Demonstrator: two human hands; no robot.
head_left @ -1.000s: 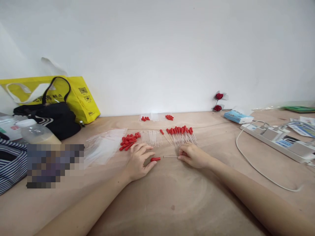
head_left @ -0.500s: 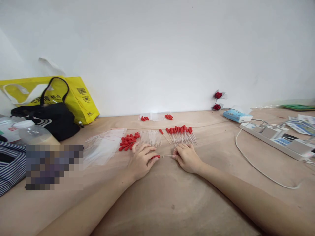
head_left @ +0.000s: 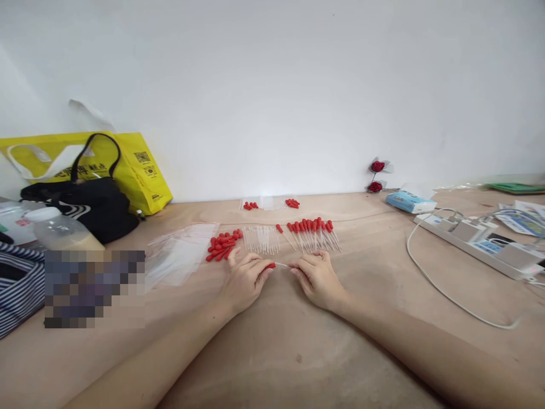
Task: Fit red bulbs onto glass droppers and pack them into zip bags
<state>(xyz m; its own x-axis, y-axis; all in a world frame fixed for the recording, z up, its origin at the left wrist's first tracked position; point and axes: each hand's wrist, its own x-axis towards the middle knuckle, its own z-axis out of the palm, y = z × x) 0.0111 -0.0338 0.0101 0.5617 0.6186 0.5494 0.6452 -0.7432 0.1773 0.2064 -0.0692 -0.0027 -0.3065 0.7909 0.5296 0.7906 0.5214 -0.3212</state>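
Between the thumb and fingers of my left hand [head_left: 246, 282] is a red rubber dropper bulb [head_left: 271, 265]. My right hand [head_left: 319, 278] pinches a thin clear dropper tube [head_left: 281, 264], whose left end meets the bulb; how far it sits inside is hidden. Just beyond my hands lies a row of bare clear tubes [head_left: 260, 240]. Left of that row is a heap of loose red bulbs [head_left: 222, 245]. To its right rest several droppers with red bulbs fitted [head_left: 315, 233], and a single one [head_left: 286, 236] lies slightly apart.
Clear plastic bags [head_left: 183, 253] lie left of the bulbs. Near the wall is another bag with red bulbs [head_left: 272, 203]. A yellow bag [head_left: 147, 170], a black bag [head_left: 97, 207] and a bottle [head_left: 59, 230] stand at left. At right are a tissue pack [head_left: 411, 201] and a power strip [head_left: 443, 227].
The gap between bulb and tube has closed: my right hand has brought the tube left against the bulb. Both hands stay low over the table.
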